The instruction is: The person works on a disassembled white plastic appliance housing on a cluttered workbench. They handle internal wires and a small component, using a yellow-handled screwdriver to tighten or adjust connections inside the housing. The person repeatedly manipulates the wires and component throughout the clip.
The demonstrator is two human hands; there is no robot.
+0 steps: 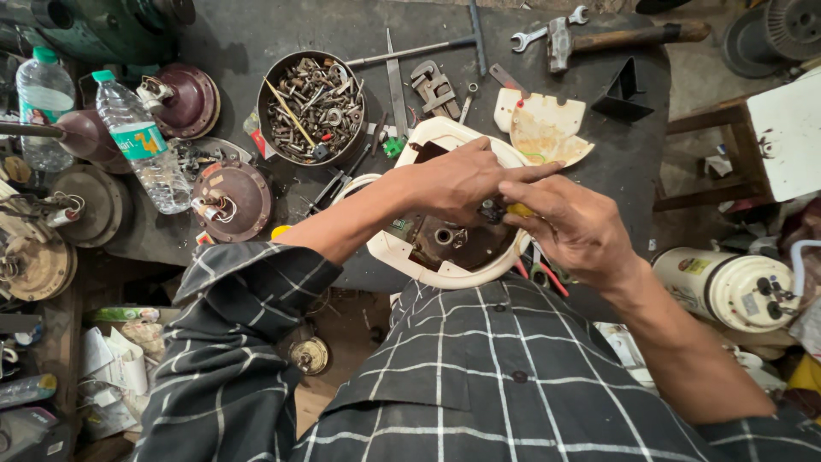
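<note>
An opened cream-coloured round appliance housing lies on the dark workbench in front of me, its rusty brown inside showing. My left hand rests over its middle, fingers pinching a small dark part. My right hand meets it from the right, gripping a yellow-handled tool whose tip is at that part. A broken cream cover piece lies just behind the housing.
A round metal bowl full of bolts and nuts sits at the back left. A hammer, spanner and pipe wrench lie at the back. Plastic bottles and motor parts crowd the left. A white cylindrical appliance lies at right.
</note>
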